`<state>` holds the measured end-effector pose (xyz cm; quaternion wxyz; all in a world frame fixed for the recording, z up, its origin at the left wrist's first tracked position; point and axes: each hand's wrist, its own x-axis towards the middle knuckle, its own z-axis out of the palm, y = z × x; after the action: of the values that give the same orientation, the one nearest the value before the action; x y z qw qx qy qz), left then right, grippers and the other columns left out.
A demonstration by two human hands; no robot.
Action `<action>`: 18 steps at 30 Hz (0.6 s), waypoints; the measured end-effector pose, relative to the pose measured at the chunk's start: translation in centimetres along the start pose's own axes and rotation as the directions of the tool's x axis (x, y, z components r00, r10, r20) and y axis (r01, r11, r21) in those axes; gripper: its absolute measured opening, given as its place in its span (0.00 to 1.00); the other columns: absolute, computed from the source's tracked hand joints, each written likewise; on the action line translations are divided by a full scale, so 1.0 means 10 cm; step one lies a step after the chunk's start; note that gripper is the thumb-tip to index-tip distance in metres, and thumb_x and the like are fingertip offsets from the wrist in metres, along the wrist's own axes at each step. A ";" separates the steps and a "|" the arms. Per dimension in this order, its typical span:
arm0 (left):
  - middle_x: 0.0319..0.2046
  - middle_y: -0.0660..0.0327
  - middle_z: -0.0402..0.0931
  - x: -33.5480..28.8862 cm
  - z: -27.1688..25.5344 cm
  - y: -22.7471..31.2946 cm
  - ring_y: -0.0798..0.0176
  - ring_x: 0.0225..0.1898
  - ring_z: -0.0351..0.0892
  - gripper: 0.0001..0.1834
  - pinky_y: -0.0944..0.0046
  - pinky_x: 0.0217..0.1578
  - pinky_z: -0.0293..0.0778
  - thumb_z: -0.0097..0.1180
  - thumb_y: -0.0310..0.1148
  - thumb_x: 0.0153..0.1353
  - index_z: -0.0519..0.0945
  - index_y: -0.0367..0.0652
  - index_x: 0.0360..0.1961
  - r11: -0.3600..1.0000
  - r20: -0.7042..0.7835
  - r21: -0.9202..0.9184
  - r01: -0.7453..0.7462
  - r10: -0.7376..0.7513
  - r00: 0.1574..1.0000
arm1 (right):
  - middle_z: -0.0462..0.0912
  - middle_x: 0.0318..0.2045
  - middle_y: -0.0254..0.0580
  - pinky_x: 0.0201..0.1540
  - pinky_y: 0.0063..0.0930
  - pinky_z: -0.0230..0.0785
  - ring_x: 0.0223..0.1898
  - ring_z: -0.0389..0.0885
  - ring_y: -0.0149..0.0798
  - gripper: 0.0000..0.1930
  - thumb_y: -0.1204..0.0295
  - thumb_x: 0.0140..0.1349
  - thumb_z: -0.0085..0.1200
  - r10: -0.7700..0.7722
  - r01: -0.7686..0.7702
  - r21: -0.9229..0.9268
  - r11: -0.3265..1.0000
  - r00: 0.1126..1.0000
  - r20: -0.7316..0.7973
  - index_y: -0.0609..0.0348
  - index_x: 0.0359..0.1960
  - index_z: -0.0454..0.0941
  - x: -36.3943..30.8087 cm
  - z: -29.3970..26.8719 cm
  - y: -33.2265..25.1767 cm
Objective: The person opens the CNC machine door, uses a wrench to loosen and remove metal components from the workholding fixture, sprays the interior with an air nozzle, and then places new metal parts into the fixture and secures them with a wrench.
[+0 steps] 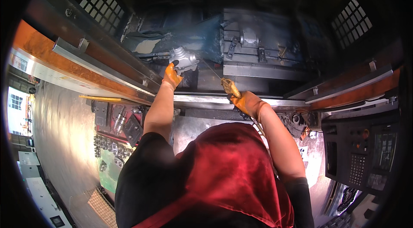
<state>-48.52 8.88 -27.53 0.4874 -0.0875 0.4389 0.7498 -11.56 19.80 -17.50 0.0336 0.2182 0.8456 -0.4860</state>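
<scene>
My left hand [172, 76], in an orange glove, grips a silver-grey metal casting [184, 59] by its near left side, holding it up inside the machine. An orange glove also covers my right hand [248, 103], closed around a yellowish air blow gun [231, 87]. The gun's long thin nozzle points up and left toward the casting; I cannot tell whether its tip touches. A hose runs from the gun back beside my right forearm. Right of the casting lies the slotted machine table [247, 69], carrying a metal fixture block [249, 37] and clamps [232, 47].
A metal sill [206, 98] crosses below my forearms. Sliding door frames flank the opening. A control panel [359, 159] stands at right. At lower left, a red tray [117, 114] holds metal tooling, near several round metal parts [112, 148]. A cloth [148, 45] lies inside the machine.
</scene>
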 end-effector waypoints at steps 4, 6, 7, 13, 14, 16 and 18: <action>0.55 0.63 0.76 -0.06 -0.02 0.05 0.57 0.56 0.73 0.18 0.50 0.58 0.62 0.56 0.37 0.59 0.78 0.48 0.51 1.000 -0.006 0.027 0.014 -0.013 1.000 | 0.73 0.32 0.38 0.33 0.15 0.66 0.31 0.69 0.27 0.10 0.79 0.69 0.38 0.275 -0.340 0.807 0.484 0.934 0.228 0.64 0.44 0.73 -0.04 0.12 0.16; 0.56 0.63 0.76 -0.08 0.05 0.04 0.58 0.58 0.72 0.19 0.49 0.60 0.59 0.56 0.39 0.59 0.78 0.49 0.51 0.995 -0.087 0.095 0.040 -0.031 0.996 | 0.72 0.32 0.38 0.32 0.13 0.65 0.31 0.69 0.28 0.11 0.81 0.68 0.36 0.306 -0.387 0.860 0.332 0.907 0.290 0.64 0.45 0.72 -0.12 0.08 0.05; 0.56 0.63 0.76 -0.08 0.13 0.00 0.58 0.58 0.72 0.19 0.49 0.60 0.58 0.56 0.40 0.59 0.78 0.49 0.51 0.993 -0.107 0.109 0.042 -0.030 0.994 | 0.73 0.32 0.37 0.32 0.15 0.65 0.32 0.71 0.29 0.10 0.80 0.69 0.37 0.315 -0.392 0.912 0.121 0.886 0.339 0.63 0.44 0.73 -0.11 0.08 0.16; 0.48 0.65 0.79 0.20 -0.17 -0.09 0.60 0.49 0.77 0.14 0.55 0.50 0.68 0.58 0.38 0.58 0.79 0.50 0.45 0.993 -0.028 0.082 0.087 -0.085 0.996 | 0.79 0.28 0.39 0.34 0.29 0.68 0.30 0.74 0.34 0.13 0.64 0.66 0.47 0.250 -0.255 0.079 0.964 0.966 0.070 0.60 0.38 0.79 -0.05 -0.02 -0.43; 0.46 0.65 0.79 0.24 -0.18 -0.11 0.61 0.47 0.77 0.12 0.56 0.48 0.69 0.58 0.37 0.58 0.79 0.50 0.44 0.994 0.005 0.050 0.102 -0.102 0.995 | 0.80 0.27 0.39 0.34 0.32 0.68 0.29 0.74 0.35 0.14 0.61 0.65 0.49 0.282 -0.283 0.007 0.959 0.958 0.059 0.59 0.38 0.80 -0.04 -0.06 -0.58; 0.43 0.66 0.80 0.32 -0.12 -0.18 0.62 0.43 0.78 0.10 0.60 0.42 0.72 0.59 0.36 0.58 0.79 0.51 0.41 0.995 0.042 -0.021 0.096 -0.095 0.995 | 0.79 0.24 0.41 0.35 0.32 0.68 0.27 0.71 0.34 0.15 0.59 0.63 0.53 0.272 -0.276 0.062 0.959 0.960 0.066 0.58 0.38 0.81 -0.01 0.01 -0.43; 0.43 0.66 0.80 0.43 -0.20 -0.17 0.62 0.43 0.78 0.09 0.60 0.42 0.71 0.59 0.37 0.59 0.79 0.52 0.41 0.996 0.070 -0.065 0.060 -0.055 0.996 | 0.80 0.25 0.40 0.36 0.31 0.68 0.28 0.71 0.34 0.14 0.60 0.63 0.53 0.180 -0.187 0.060 0.981 0.977 0.111 0.58 0.39 0.81 -0.11 0.04 -0.31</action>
<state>-49.94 10.44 -32.12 0.5202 -0.0907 0.3939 0.7523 -11.91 17.79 -14.93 0.1151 0.2703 0.8014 -0.5210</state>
